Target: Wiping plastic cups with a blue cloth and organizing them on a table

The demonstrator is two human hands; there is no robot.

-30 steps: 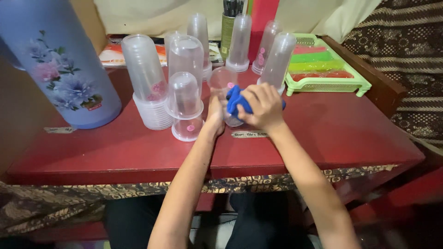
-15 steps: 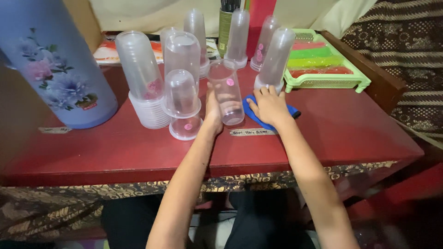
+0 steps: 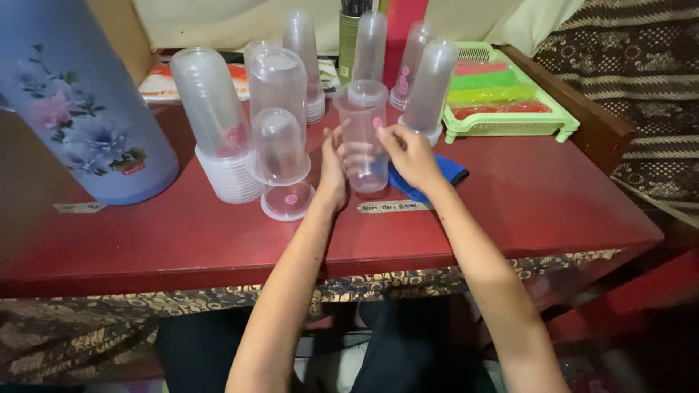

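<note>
A clear plastic tumbler (image 3: 364, 142) with a lid stands upright on the red table (image 3: 539, 204), near its front middle. My left hand (image 3: 333, 173) presses against the tumbler's left side with the fingers raised. My right hand (image 3: 409, 154) grips its right side, fingertips near the upper wall. A blue cloth (image 3: 443, 177) lies flat on the table just under and behind my right wrist, and neither hand holds it.
A large blue flowered flask (image 3: 80, 109) stands at the left. Stacks of upturned clear tumblers (image 3: 218, 124) crowd the table behind and left of my hands, one small stack (image 3: 282, 156) close to my left hand. A green tray (image 3: 510, 124) of coloured items sits at the back right.
The blue cloth went from my right hand, wiping the tumbler, down onto the table. My right hand then moved back onto the tumbler's side while my left hand stayed on it.
</note>
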